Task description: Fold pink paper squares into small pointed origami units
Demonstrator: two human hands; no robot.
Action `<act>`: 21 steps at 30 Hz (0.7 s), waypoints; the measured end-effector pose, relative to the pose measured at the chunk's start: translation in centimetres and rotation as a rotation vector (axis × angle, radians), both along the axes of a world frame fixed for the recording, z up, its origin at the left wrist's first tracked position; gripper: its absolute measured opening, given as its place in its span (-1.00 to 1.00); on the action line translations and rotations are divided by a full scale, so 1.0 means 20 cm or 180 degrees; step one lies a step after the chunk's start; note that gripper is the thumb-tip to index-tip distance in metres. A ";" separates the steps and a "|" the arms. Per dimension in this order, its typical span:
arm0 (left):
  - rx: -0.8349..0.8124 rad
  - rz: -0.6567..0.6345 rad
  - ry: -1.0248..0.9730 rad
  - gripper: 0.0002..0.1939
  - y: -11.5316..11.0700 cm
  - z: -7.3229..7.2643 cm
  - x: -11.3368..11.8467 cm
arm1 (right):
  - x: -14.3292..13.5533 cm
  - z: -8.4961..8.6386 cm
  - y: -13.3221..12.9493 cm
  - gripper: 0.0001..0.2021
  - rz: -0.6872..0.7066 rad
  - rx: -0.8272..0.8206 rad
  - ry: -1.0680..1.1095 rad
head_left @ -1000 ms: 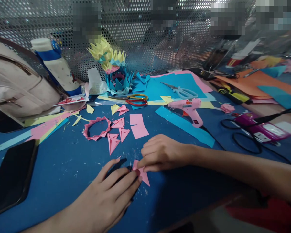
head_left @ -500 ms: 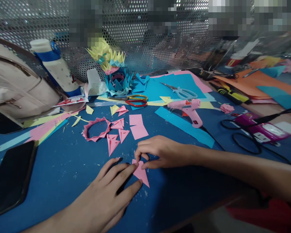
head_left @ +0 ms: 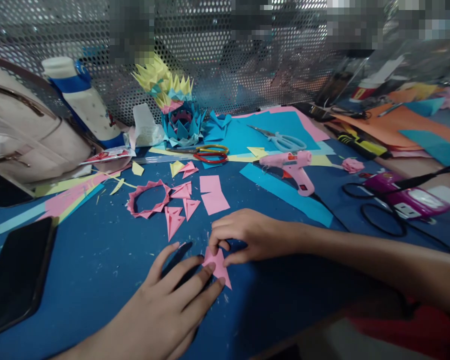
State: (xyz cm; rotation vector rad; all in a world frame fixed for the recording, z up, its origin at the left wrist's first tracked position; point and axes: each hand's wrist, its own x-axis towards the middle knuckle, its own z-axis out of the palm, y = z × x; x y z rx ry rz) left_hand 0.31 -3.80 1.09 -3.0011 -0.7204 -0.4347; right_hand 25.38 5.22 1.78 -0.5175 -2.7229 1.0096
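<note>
Paper in pink (head_left: 218, 259), narrowing to a sharp corner on your side, lay on the blue counter (head_left: 108, 265) under the fingertips of both your hands in the head view. Your left hand (head_left: 161, 305) was palm down with its fingers spread wide; two fingertips rested on the paper, a third met its left edge, and the little finger stood apart, so that hand gripped nothing. Your right hand (head_left: 249, 232) was half curled, forefinger tip at the paper's far end and thumb tip at its right edge, with a gap between them (whether they pinched it, you could not tell from this angle). Just beyond, you had two pink rectangles (head_left: 213, 195), and left of those some pink folded triangles (head_left: 174, 222) beside a pointed pink ring (head_left: 142, 213). Past your right hand, a pink glue gun (head_left: 300, 170) lay next to a long blue strip (head_left: 281, 195). Scissors with red and yellow handles (head_left: 198, 151) were farther back, near a spiky folded-paper figure (head_left: 172, 100). Well to the left of your left hand, a black phone (head_left: 20, 270) lay flat.
</note>
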 end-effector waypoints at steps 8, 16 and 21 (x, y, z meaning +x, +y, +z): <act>0.0123 0.0092 -0.0032 -0.58 -0.03 -0.01 0.02 | 0.00 0.00 0.00 -0.81 0.0008 0.0020 0.0075; 0.0227 -0.0294 0.0018 -0.62 -0.01 0.02 0.02 | 0.00 -0.01 0.00 -0.85 -0.0007 0.0143 0.0143; 0.0237 -0.0368 0.0057 -0.64 -0.01 0.03 0.02 | 0.00 0.00 -0.01 -0.79 0.0052 0.0154 0.0135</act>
